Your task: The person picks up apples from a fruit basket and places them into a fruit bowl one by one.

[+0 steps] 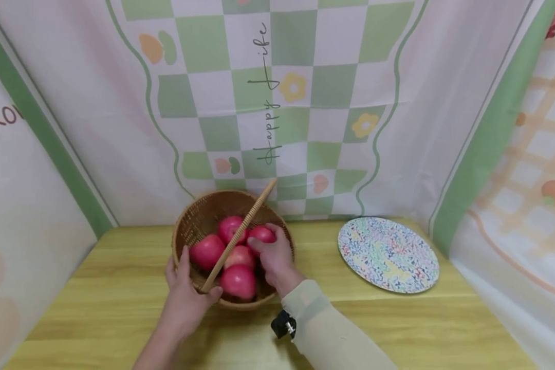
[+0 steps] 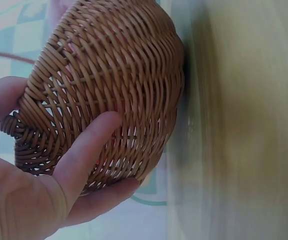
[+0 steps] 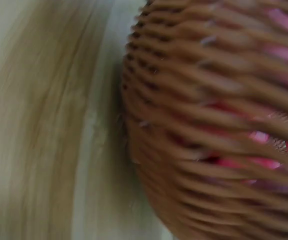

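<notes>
A round brown wicker basket (image 1: 199, 216) stands on the table, with several red apples (image 1: 238, 281) inside it. Its thin arched handle (image 1: 259, 204) crosses over the fruit. On the basket's near left side, my left hand (image 1: 185, 300) grips the rim by the handle's foot; the left wrist view has its fingers spread along the outer weave (image 2: 119, 65). My right hand (image 1: 279, 257) reaches over the right rim and holds an apple (image 1: 261, 234) between thumb and fingers. Only the blurred basket side (image 3: 184, 140) fills the right wrist view, so that hand is hidden there.
To the right of the basket lies an oval speckled plate (image 1: 388, 254) on the wood-grain table (image 1: 120, 288). Behind the table hangs a green-and-white checked cloth (image 1: 293, 38), and printed cloth panels close off both sides.
</notes>
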{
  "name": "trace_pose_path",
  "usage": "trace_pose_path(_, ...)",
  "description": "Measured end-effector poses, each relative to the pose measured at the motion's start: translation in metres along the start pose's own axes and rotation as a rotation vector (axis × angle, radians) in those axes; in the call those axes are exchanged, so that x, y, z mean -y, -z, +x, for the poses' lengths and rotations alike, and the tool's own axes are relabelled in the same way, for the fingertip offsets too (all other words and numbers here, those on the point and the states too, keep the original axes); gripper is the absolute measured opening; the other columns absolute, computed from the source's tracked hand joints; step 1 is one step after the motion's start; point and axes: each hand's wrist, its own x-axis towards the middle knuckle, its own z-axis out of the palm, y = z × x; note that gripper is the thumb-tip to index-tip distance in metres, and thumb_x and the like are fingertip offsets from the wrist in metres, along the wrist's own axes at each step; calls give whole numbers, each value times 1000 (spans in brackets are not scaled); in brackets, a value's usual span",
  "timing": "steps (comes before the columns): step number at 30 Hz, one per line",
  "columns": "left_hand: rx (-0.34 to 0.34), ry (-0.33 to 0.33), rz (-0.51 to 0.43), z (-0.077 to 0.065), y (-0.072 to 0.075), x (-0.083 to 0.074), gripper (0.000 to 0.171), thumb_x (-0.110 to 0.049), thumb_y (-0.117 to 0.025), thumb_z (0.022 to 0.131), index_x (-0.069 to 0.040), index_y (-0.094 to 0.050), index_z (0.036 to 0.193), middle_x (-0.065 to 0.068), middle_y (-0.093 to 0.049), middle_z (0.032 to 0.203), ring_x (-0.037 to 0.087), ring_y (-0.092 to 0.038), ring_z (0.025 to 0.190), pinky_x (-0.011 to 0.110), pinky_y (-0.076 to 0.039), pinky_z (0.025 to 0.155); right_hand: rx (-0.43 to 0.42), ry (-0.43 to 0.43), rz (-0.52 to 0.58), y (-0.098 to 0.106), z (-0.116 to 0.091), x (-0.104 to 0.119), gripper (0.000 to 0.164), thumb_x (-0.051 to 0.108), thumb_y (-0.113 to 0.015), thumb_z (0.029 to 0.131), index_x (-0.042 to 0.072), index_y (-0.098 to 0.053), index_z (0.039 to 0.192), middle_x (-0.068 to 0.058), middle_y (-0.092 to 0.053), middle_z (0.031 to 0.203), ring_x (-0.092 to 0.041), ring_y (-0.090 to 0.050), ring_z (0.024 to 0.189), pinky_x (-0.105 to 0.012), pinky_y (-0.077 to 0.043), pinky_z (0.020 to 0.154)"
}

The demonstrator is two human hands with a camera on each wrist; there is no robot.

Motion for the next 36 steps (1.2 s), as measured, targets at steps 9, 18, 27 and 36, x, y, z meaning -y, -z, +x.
trace_pose_path(9, -6, -3, -13, 1, 0, -4, 121, -13, -83, 78, -19, 4, 161, 15, 19, 161, 52, -26, 137, 58, -27, 109, -20, 15, 86, 2, 9, -3, 45, 2, -76, 85, 8, -54, 124, -16, -54, 125, -28, -57, 104, -36, -54, 71)
trace_pose_path(18, 14, -12, -13, 2, 0, -7, 118, -12, -83, 79, -16, 3, 161, 15, 20, 160, 51, -28, 136, 56, -30, 108, -13, 12, 157, 6, 12, -6, 43, -7, -72, 80, 9, -57, 117, -15, -54, 122, -31, -59, 102, -40, -56, 65)
trace_pose_path(27, 15, -6, -18, 2, 1, -4, 118, -11, -82, 80, -17, 3, 161, 16, 20, 160, 53, -29, 135, 58, -32, 107, -24, 59, 214, 3, 9, -2, 45, -10, -70, 78, 8, -56, 117, -14, -53, 124, -32, -58, 105, -37, -57, 64)
trace_pose_path(36, 5, 2, -23, 2, 0, 1, 120, -10, -82, 78, -16, 5, 161, 19, 19, 160, 56, -31, 133, 59, -34, 105, 111, 246, 216, 6, -1, -1, 46, -9, -72, 80, 5, -54, 119, -16, -56, 121, -29, -58, 105, -34, -57, 75)
